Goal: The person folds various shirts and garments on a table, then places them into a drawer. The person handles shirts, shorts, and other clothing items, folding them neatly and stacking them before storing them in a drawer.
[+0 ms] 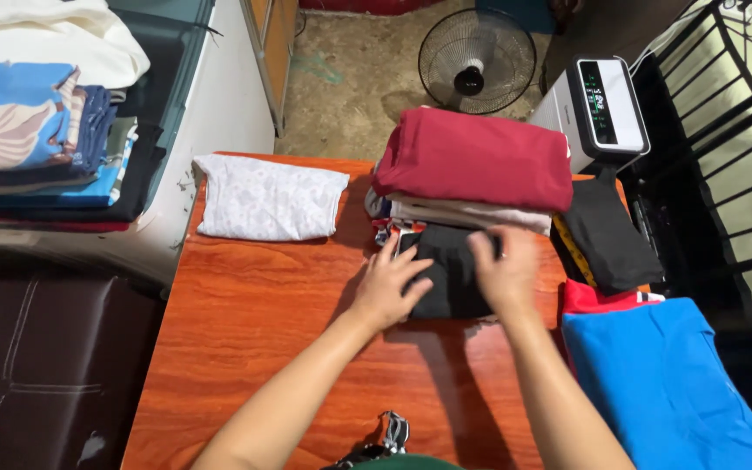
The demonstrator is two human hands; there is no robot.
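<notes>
A small folded black garment [451,270] lies on the reddish wooden table [271,331], just in front of a pile of folded clothes topped by a dark red garment [473,157]. My left hand [387,287] lies flat on the black garment's left edge, fingers spread. My right hand [505,271] presses on its right side, fingers curled over the far edge. Neither hand lifts it.
A folded white patterned garment [267,198] lies at the table's far left. A black cloth [609,231] and a blue garment [663,383] over a red one sit at the right. A clothes stack [41,130] stands left; a floor fan [477,59] and a white appliance [598,104] stand behind.
</notes>
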